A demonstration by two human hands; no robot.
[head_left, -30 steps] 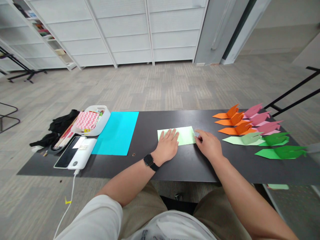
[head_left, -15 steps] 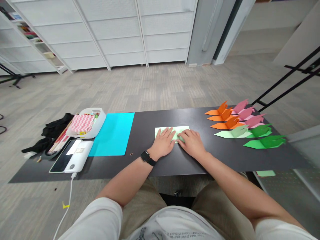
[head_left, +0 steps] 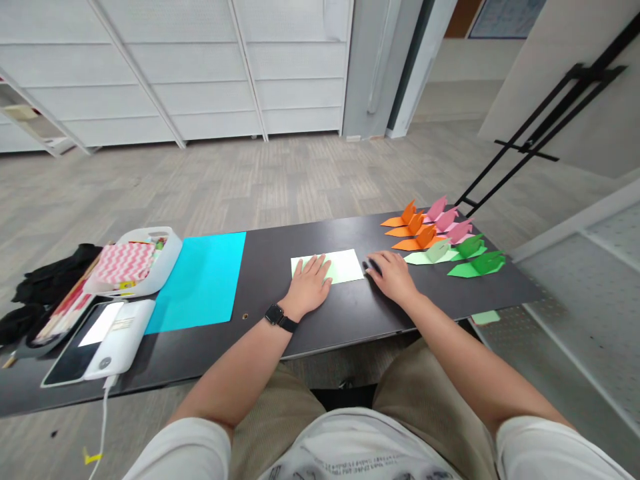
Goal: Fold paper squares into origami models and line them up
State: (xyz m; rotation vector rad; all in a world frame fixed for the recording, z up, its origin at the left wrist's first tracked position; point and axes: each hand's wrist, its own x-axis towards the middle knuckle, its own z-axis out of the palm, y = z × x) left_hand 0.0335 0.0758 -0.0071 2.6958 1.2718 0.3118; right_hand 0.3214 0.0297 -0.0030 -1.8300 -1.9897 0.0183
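A pale green rectangle of folded paper (head_left: 345, 265) lies flat on the dark table. My left hand (head_left: 309, 285), with a watch on its wrist, rests flat on the paper's left part, fingers spread. Just off the paper's right edge, my right hand (head_left: 393, 277) touches the table with curved fingers; thumb and forefinger stand apart, and nothing shows between them. To the right of that hand are several folded paper birds: orange (head_left: 413, 230), pink (head_left: 447, 220), a pale green one (head_left: 435, 253) and darker green ones (head_left: 479, 265).
A blue sheet (head_left: 200, 280) lies left of the paper. Farther left are a white basket (head_left: 173, 250) with a pink zigzag-patterned item, a phone (head_left: 75, 353) and a white power bank (head_left: 120, 340) with a cable. The table's (head_left: 280, 340) front edge borders my lap.
My right hand slid left across the paper toward my left hand, then back right past the paper's edge. My left hand stays on the paper. The camera view has turned right.
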